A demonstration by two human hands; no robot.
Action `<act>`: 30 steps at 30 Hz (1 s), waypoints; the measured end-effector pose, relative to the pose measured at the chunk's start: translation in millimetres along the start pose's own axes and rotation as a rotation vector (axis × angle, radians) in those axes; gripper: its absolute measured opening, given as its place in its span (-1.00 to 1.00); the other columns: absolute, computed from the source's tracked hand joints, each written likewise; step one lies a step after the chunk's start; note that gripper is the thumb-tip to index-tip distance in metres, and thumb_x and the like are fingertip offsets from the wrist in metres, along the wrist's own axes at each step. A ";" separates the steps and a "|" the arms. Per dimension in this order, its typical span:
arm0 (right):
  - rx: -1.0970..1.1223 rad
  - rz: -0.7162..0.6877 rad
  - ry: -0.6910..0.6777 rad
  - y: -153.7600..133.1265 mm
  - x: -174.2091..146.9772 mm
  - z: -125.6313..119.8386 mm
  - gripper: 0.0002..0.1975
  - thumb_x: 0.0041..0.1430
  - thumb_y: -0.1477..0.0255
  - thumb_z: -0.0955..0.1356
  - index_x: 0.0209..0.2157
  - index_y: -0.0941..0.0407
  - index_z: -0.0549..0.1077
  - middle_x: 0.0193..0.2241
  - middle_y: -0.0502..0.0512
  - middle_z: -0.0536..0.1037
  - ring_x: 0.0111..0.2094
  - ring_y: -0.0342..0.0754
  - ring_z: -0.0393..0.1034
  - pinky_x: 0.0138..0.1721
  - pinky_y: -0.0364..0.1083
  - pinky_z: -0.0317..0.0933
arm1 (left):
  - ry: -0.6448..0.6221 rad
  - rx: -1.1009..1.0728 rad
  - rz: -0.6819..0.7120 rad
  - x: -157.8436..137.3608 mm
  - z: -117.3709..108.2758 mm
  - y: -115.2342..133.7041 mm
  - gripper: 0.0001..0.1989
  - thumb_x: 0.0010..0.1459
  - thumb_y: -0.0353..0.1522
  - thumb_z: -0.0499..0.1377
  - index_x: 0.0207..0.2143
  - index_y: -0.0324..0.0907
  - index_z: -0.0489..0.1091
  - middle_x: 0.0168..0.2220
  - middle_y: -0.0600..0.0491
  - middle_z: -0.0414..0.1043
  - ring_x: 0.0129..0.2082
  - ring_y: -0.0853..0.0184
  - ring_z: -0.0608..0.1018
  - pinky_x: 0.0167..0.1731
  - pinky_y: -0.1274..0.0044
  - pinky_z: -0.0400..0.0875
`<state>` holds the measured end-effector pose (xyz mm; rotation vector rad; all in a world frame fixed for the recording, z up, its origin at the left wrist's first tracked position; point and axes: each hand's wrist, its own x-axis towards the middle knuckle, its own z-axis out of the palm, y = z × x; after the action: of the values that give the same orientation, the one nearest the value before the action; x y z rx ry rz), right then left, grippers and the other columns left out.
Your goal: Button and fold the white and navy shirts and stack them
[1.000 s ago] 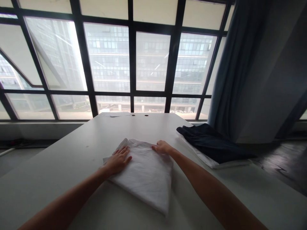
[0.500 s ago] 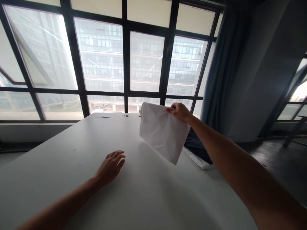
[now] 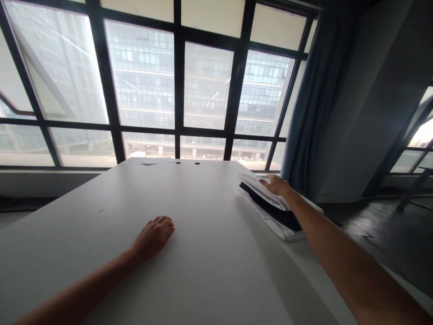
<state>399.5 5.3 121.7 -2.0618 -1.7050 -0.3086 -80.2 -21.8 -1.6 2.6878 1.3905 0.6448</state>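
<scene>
On the right side of the table lies a stack of folded cloths. Its top layer is a folded white cloth, with a dark folded cloth under it and more white fabric at the bottom. My right hand rests on the top white cloth, fingers stretched forward and thumb out to the left. My right forearm covers part of the stack. My left hand lies palm down on the white table, holding nothing, its fingers slightly bent and close together.
Thin white sheets lie at the table's far left edge, near two dark round holes. Beyond stands a large black-framed window. A blue curtain hangs at the right, by a grey pillar.
My right hand has moved right and down, laying the white cloth, which hung in the air, on top of the stack. My left hand has stayed on the table, its fingers drawn closer together.
</scene>
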 end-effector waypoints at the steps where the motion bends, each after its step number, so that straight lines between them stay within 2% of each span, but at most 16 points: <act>1: 0.007 -0.028 -0.042 -26.5 -13.0 18.7 -0.47 0.34 0.15 0.25 0.04 0.35 0.43 0.10 0.52 0.40 0.13 0.28 0.30 0.10 0.17 0.13 | -0.011 0.017 -0.004 0.7 -0.3 0.3 -0.68 0.33 -0.26 -0.08 -0.18 -0.15 0.44 -0.04 -0.05 0.49 -0.01 0.21 0.49 0.01 0.35 0.32; 3: 0.027 -0.119 -0.094 -83.2 -39.4 51.0 -0.52 0.32 0.17 0.28 0.09 0.22 0.42 0.13 0.32 0.42 0.15 0.14 0.29 0.19 0.03 0.05 | -0.040 0.058 -0.031 5.1 -0.8 0.1 -0.66 0.33 -0.25 -0.09 -0.11 -0.16 0.44 0.03 -0.07 0.47 0.03 0.21 0.48 0.04 0.35 0.31; 6: 0.108 -0.344 -0.255 -163.8 -75.1 84.4 -0.41 0.31 0.08 0.23 0.19 0.19 0.33 0.19 0.27 0.36 0.18 0.11 0.26 0.21 0.00 0.04 | -0.091 0.143 -0.141 22.4 -0.9 -2.1 -0.55 0.34 -0.23 -0.11 0.14 -0.23 0.32 0.24 -0.14 0.26 0.23 0.17 0.32 0.18 0.34 0.19; 9: 0.133 -0.394 -0.383 -222.9 -95.5 106.5 -0.32 0.33 0.07 0.18 0.29 0.24 0.17 0.30 0.31 0.17 0.32 0.11 0.00 0.29 0.06 -0.13 | -0.109 0.214 -0.251 47.7 2.2 -5.2 -0.43 0.35 -0.24 -0.16 0.31 -0.36 0.09 0.37 -0.20 -0.03 0.37 0.16 0.05 0.28 0.30 0.00; 11: 0.127 -0.365 -0.426 -245.8 -99.3 120.3 -0.32 0.36 0.13 0.14 0.33 0.28 0.09 0.34 0.32 0.04 0.36 0.09 -0.14 0.32 0.08 -0.24 | -0.116 0.232 -0.305 61.8 7.9 -7.3 -0.41 0.36 -0.27 -0.19 0.33 -0.41 0.03 0.38 -0.22 -0.12 0.39 0.14 -0.02 0.29 0.27 -0.05; 15: 0.111 -0.265 -0.500 -258.3 -96.2 145.8 -0.34 0.37 0.18 0.06 0.35 0.31 0.03 0.37 0.30 -0.04 0.38 0.06 -0.21 0.33 0.11 -0.29 | -0.187 0.219 -0.364 71.5 25.1 -11.9 -0.41 0.35 -0.28 -0.20 0.33 -0.43 0.03 0.38 -0.27 -0.11 0.38 0.11 0.00 0.29 0.24 -0.08; 18: 0.107 -0.269 -0.496 -254.8 -94.6 156.2 -0.32 0.37 0.16 0.05 0.34 0.32 0.02 0.37 0.28 -0.05 0.38 0.06 -0.22 0.33 0.12 -0.31 | -0.200 0.197 -0.342 68.7 32.9 -14.7 -0.41 0.35 -0.26 -0.20 0.33 -0.41 0.03 0.38 -0.26 -0.10 0.38 0.10 0.00 0.29 0.23 -0.10; 30: 0.097 -0.270 -0.482 -255.1 -95.8 157.7 -0.31 0.36 0.15 0.05 0.34 0.31 0.03 0.37 0.28 -0.05 0.37 0.07 -0.21 0.32 0.12 -0.31 | -0.215 0.153 -0.347 68.9 34.0 -18.6 -0.39 0.36 -0.25 -0.24 0.34 -0.40 0.00 0.39 -0.24 -0.15 0.39 0.12 -0.05 0.30 0.24 -0.14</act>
<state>114.4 31.4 -9.3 -1.9383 -2.2359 0.2085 -46.4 48.7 -13.4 2.4324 1.8413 0.2219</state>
